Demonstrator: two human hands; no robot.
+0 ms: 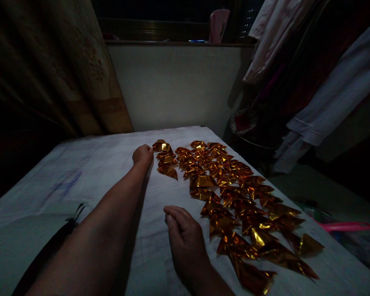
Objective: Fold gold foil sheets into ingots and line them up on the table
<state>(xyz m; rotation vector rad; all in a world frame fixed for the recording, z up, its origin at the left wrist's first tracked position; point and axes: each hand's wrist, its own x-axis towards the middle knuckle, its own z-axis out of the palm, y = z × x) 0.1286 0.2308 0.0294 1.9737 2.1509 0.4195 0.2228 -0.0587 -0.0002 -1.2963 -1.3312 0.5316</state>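
My left hand [142,155] reaches to the far part of the white-covered surface [95,168]. Its fingers are closed at the left tip of a folded gold foil paper piece [162,146], which lies at the head of a short row of similar pieces [168,170]. Nearer to me, my right hand [185,234] rests just above or on the cloth with its fingers curled and the thumb along the index finger; nothing shows in it. To its right, several rows of folded gold foil pieces [231,197] overlap, running from the far side toward me.
A pale wall [175,86] stands behind the surface, with a pink cup [218,26] on the ledge above. A patterned curtain [92,70] hangs at left, clothes [336,86] at right. Beyond the right edge lies a pink handle-like object [347,226].
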